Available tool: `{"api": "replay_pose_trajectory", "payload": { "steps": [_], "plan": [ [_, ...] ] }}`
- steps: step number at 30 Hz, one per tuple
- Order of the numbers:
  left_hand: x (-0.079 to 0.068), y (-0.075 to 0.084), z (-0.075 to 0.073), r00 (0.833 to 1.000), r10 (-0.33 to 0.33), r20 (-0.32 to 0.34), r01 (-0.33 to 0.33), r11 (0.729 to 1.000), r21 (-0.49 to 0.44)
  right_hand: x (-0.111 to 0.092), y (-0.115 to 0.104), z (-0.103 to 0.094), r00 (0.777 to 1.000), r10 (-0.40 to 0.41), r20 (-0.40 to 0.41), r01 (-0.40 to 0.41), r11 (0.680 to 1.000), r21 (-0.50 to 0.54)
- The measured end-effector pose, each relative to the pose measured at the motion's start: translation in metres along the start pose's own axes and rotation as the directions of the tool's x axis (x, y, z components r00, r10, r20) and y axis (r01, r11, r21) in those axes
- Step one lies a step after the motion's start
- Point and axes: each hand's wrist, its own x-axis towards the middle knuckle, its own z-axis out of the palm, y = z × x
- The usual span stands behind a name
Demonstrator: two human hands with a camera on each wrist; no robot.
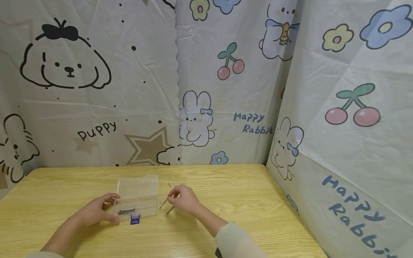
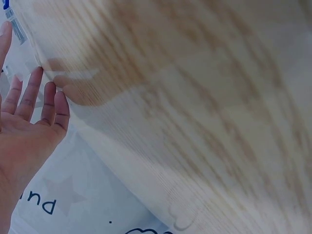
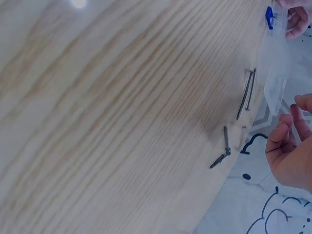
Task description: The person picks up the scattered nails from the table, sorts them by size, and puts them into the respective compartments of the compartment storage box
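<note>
While the left hand [image 1: 96,211], fingers loosely spread and thumb apart, rests against the left side of the clear plastic box [image 1: 149,205], the right hand [image 1: 185,199] bends its thumb and fingertips close together near loose metal fasteners [image 3: 244,96] right of the box; whether it pinches one cannot be told. Dark fasteners [image 1: 127,211] lie inside, near the blue latch [image 1: 134,219].

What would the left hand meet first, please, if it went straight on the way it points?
The left hand would probably meet the clear box first; they look about touching, though depth is unclear.
</note>
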Motion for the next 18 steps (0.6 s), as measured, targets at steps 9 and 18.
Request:
{"api": "replay_pose_trajectory", "payload": {
  "steps": [9, 18],
  "plan": [
    [-0.002, 0.002, 0.001, 1.0, -0.005, -0.01, 0.005, 1.0, -0.005, -0.007, 0.022, -0.013, 0.999, 0.04, -0.026, -0.039, 0.999, 0.004],
    [-0.002, 0.001, 0.001, 1.0, -0.004, -0.01, 0.004, 1.0, -0.01, -0.013, 0.045, -0.03, 0.994, 0.086, -0.073, -0.086, 0.996, -0.004]
  ]
}}
